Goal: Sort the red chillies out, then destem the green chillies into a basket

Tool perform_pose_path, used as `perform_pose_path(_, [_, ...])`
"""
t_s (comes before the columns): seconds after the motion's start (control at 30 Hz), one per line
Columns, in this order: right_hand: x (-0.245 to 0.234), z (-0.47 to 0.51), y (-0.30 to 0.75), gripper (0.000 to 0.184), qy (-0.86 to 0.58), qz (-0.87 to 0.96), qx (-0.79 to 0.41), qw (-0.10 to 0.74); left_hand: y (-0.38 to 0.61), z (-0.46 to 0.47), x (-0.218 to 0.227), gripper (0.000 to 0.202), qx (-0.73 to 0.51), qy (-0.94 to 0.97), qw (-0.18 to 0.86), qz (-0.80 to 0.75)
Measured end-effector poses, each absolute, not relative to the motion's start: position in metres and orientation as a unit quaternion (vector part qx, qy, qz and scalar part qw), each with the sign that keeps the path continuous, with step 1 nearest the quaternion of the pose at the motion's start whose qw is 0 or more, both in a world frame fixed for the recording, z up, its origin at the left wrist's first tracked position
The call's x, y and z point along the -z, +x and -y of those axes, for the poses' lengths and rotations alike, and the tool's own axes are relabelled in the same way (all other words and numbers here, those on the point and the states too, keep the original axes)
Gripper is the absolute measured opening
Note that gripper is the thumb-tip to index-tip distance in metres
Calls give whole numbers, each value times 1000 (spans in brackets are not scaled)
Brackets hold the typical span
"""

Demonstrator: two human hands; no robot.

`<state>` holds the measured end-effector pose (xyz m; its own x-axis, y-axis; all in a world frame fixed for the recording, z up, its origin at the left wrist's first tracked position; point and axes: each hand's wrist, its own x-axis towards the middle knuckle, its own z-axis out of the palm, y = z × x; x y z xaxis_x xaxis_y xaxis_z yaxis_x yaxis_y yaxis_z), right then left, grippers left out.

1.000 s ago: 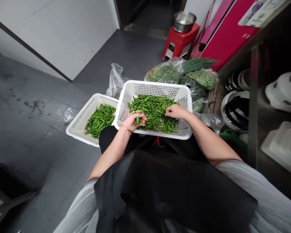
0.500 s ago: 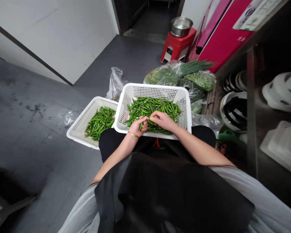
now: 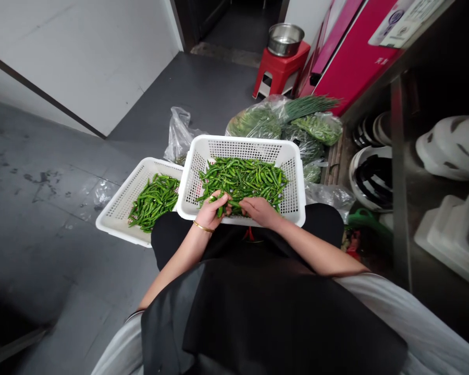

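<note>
On my lap rests a white perforated basket [image 3: 299, 182] holding a heap of green chili peppers [image 3: 244, 177]. My left hand [image 3: 213, 212], with a gold bracelet at the wrist, is closed around several green chili peppers [image 3: 220, 211] over the basket's near side. Close beside it, my right hand [image 3: 261, 211] has its fingers pinched at a green chili pepper [image 3: 236, 205]; its fingertips are partly hidden. To the left stands a second white basket [image 3: 119, 211], lower down and partly behind the first, with more green chili peppers [image 3: 155, 202] in it.
Plastic bags of green vegetables [image 3: 258, 121] lie on the floor beyond the basket. A red stool [image 3: 278, 67] bears a metal pot [image 3: 285, 40]. A metal shelf [image 3: 402, 182] with white containers [image 3: 453, 234] runs along the right. A crumpled clear bag [image 3: 179, 133] lies behind the baskets.
Both hands have come lower, toward the basket's near rim, and my right hand has moved from above the left hand's fingertips down among the chili peppers. The whole view has shifted slightly.
</note>
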<state>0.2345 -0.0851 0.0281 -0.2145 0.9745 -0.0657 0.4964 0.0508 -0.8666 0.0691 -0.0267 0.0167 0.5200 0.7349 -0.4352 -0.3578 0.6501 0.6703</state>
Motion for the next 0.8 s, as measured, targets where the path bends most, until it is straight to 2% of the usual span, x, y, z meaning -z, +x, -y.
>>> perform_pose_path(0.07, [-30, 91, 229, 43, -495, 743, -346, 289, 75, 25, -13, 36, -317, 235, 845, -362])
perform_pose_path(0.17, [-36, 87, 236, 41, -407, 840, -313, 175, 78, 17, -6, 27, -279, 198, 867, -362])
perform_pose_path(0.27, [-29, 62, 266, 36, -498, 826, -262, -2, 73, 5, -4, 20, -293, 170, 861, -379])
perform_pose_path(0.33, [-13, 41, 289, 35, -598, 778, -163, -101, 69, -1, -5, 21, -319, 177, 851, -378])
perform_pose_path(0.43, [13, 15, 309, 33, -602, 766, -115, -191, 67, -5, -10, 25, -325, 221, 847, -358])
perform_pose_path(0.5, [21, 6, 314, 33, -585, 783, -118, -178, 69, -6, -12, 33, -309, 247, 845, -360])
perform_pose_path(0.67, [7, 5, 328, 28, -626, 767, -143, 5, 78, -13, -11, 41, -304, 251, 823, -409])
perform_pose_path(0.73, [6, 7, 331, 28, -632, 761, -144, 7, 81, -15, -11, 44, -294, 232, 838, -396])
perform_pose_path(0.8, [14, 8, 330, 29, -627, 764, -141, -62, 83, -15, -11, 47, -277, 211, 862, -368])
